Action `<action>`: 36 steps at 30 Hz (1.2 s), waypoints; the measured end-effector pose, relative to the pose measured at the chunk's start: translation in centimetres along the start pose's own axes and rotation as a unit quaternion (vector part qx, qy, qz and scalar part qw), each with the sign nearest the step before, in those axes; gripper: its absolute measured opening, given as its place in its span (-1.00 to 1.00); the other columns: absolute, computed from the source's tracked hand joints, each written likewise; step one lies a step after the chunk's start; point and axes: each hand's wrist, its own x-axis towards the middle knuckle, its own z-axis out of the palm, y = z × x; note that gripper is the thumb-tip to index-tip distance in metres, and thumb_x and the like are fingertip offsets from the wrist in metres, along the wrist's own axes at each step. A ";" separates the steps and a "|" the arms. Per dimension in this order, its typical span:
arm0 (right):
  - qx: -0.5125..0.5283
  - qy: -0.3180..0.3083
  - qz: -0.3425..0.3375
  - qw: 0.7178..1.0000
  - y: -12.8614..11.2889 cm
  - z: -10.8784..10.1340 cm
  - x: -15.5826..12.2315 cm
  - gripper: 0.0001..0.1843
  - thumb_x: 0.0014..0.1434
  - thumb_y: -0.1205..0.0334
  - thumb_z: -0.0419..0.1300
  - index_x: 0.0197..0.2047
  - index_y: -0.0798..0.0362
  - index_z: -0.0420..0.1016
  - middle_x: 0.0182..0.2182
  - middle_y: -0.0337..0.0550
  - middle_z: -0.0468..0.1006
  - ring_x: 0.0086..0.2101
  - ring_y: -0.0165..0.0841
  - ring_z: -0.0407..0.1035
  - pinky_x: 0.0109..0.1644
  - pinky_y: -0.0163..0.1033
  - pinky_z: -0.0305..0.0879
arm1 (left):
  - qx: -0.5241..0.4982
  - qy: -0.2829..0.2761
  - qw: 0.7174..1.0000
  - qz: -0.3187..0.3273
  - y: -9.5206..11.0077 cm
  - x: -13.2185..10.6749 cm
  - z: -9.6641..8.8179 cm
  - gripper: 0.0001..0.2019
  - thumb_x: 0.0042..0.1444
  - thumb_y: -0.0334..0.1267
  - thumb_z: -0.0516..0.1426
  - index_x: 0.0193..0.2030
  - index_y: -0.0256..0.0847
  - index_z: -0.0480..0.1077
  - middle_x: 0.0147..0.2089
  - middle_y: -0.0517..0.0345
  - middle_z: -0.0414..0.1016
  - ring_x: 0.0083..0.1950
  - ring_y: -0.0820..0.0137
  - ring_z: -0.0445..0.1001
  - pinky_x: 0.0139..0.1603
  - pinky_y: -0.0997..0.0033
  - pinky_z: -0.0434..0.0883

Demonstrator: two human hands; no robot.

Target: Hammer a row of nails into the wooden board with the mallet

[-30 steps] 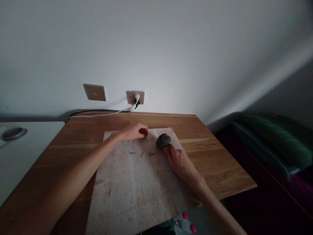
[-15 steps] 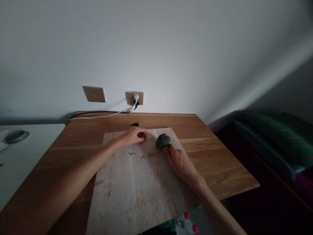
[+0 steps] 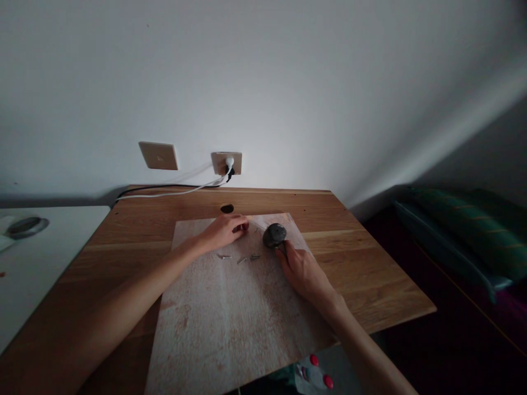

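My right hand [image 3: 304, 272] is wrapped round the short visible handle of a mallet with a round black head [image 3: 274, 236]. The mallet head is over the far right part of a pale, worn wooden board [image 3: 222, 318]. My left hand [image 3: 224, 230] rests at the board's far edge, thumb and fingers pinched together to the left of the mallet head. What they pinch, if anything, is too small to make out. Between and nearer than both hands lie several small metal screws or nails [image 3: 242, 260] on the board.
The board lies on a wooden desk [image 3: 362, 258] with a round cable hole [image 3: 226, 209] behind it. Cables [image 3: 181, 193] run to a wall socket [image 3: 226, 163]. A white surface [image 3: 49, 263] adjoins at left; cushions [image 3: 465, 236] are at right. Red round items [image 3: 328, 381] show below the front edge.
My left hand has shifted slightly to the right, and more of the cable hole shows behind it. The mallet and my right hand have hardly moved.
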 end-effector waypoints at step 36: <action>0.063 0.007 -0.061 0.996 -2.9 -1.1 5.2 -0.68 0.45 0.11 -0.02 -0.08 0.06 0.52 -0.39 0.03 0.66 -0.35 -0.11 0.57 -0.36 -0.19 0.16 | -0.139 0.006 0.989 -0.059 -0.8 -0.1 0.4 -0.37 0.09 -0.53 0.21 0.32 -0.20 0.25 -0.22 0.12 0.64 -0.25 0.34 0.60 -0.18 0.39 0.43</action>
